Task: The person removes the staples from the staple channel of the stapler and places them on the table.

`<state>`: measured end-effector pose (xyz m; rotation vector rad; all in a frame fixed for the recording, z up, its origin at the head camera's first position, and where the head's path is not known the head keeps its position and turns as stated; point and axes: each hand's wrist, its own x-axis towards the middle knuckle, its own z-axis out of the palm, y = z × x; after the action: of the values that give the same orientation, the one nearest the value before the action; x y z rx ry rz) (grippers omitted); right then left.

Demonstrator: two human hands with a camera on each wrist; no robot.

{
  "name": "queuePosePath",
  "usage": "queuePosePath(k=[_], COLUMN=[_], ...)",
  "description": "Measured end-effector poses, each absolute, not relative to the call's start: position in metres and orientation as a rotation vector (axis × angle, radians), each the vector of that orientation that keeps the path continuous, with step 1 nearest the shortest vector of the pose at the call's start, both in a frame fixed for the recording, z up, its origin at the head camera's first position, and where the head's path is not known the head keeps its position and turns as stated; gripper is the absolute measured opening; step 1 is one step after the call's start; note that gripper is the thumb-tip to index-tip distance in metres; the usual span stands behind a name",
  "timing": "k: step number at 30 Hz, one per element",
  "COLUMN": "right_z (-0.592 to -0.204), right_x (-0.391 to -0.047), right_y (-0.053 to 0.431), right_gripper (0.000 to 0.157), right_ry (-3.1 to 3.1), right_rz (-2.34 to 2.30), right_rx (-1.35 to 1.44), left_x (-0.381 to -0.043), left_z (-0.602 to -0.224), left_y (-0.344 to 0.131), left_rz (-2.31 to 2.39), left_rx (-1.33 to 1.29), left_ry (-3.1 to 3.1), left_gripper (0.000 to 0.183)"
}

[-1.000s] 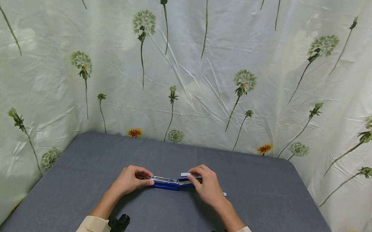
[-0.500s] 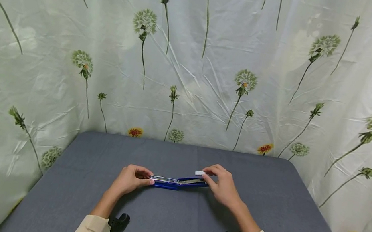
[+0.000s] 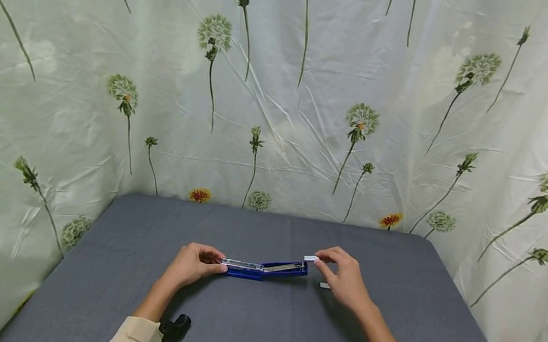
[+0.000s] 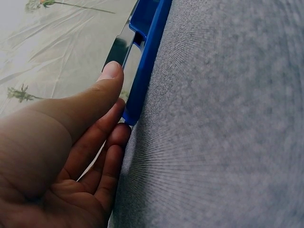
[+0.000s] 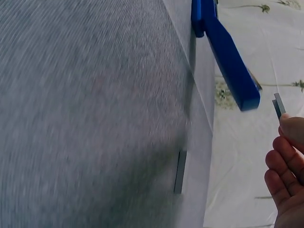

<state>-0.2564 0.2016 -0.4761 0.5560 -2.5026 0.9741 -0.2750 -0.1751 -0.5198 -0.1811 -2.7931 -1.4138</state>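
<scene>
A blue stapler [image 3: 244, 275] lies swung wide on the table, its metal magazine on the left and its blue top arm [image 3: 298, 270] tilted up to the right. At its left end, my left hand [image 3: 190, 267] pinches the metal part between thumb and fingers; the left wrist view shows the thumb on the metal above the blue base [image 4: 142, 71]. Just past the raised arm's tip, my right hand [image 3: 345, 278] pinches a short strip of staples [image 5: 279, 105] by one end, apart from the stapler. The right fingers hide that end.
A second strip of staples [image 3: 324, 285] lies on the grey tablecloth [image 3: 248, 334], below the right hand. Behind the table's far edge hangs a flower-print curtain [image 3: 163, 58]. A dark strap mount sits at each wrist.
My right hand has moved right, away from the stapler, carrying the strip of staples. The stapler's arm tip and the strip on the table have come into sight. My left hand stays put.
</scene>
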Motion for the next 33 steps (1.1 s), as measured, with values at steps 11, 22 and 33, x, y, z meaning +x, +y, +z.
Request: queuePosePath(k=[11,22,33], right_z=[-0.485,-0.501,-0.513], right_x=[-0.255,-0.25,-0.25], right_y=[0.231,0.259,0.274], right_gripper=[0.013,0.013,0.013], right_ry=[-2.488,-2.517,-2.603], right_rz=[0.935,0.863,0.849], right_rx=[0.494,0.457,0.405], left_x=[-0.275,-0.275,-0.275], left_z=[-0.519,-0.518,-0.518], left_y=[-0.176,-0.175,-0.176], left_rz=[-1.405,-1.416,-1.42], left_rx=[-0.166,-0.163,-0.182], left_ry=[-2.802,-2.812,-2.807], left_gripper=[0.017,0.017,0.017])
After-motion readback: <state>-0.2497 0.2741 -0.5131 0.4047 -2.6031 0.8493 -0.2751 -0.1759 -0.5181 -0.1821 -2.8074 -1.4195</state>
